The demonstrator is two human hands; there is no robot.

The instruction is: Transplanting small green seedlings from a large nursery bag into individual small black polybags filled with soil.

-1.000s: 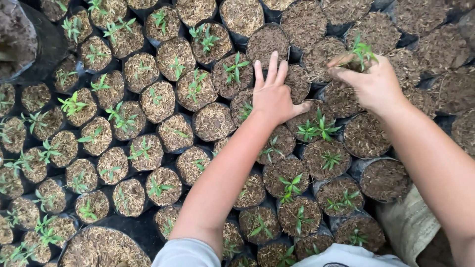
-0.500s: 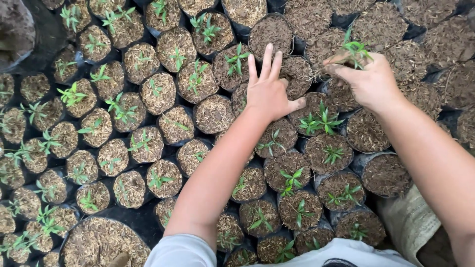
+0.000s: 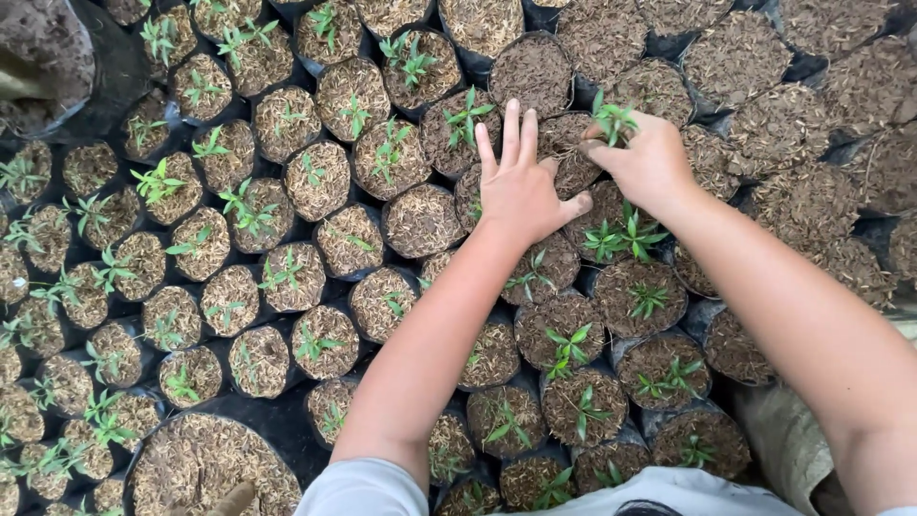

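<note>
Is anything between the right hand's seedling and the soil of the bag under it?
Nothing visible. The right hand pinches the seedling directly over the bag's soil; the left hand lies flat beside it, fingers spread, not across it.

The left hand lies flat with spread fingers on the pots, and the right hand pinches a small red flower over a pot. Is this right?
Not quite. In the head view the left hand does lie flat with spread fingers on the pots, but the right hand pinches a small green seedling, not a red flower.
</note>
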